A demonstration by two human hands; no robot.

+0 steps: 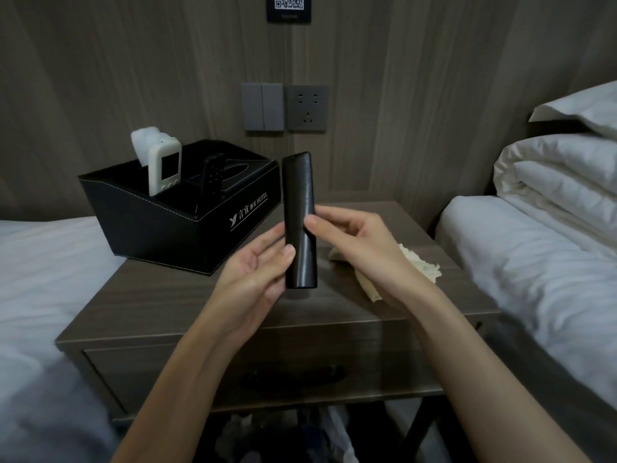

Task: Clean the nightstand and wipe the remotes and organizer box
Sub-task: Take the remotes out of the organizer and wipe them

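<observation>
A long black remote (pixel 298 208) stands upright above the nightstand (pixel 173 302), its smooth back facing me. My left hand (pixel 253 272) grips its lower part from the left. My right hand (pixel 360 248) pinches it from the right, thumb on the middle. A pale yellow cloth (pixel 424 265) lies crumpled on the nightstand under my right wrist. The black leather organizer box (pixel 160 225) sits at the back left of the nightstand. It holds a white remote (pixel 165 170), a small black remote (pixel 212 178) and tissue.
White beds flank the nightstand, the left bed (pixel 43 262) and the right bed (pixel 534 272), which carries a folded duvet (pixel 561 175). On the wood wall behind are a switch (pixel 262 106) and a socket (pixel 307 108). A drawer handle (pixel 293 375) is below the top.
</observation>
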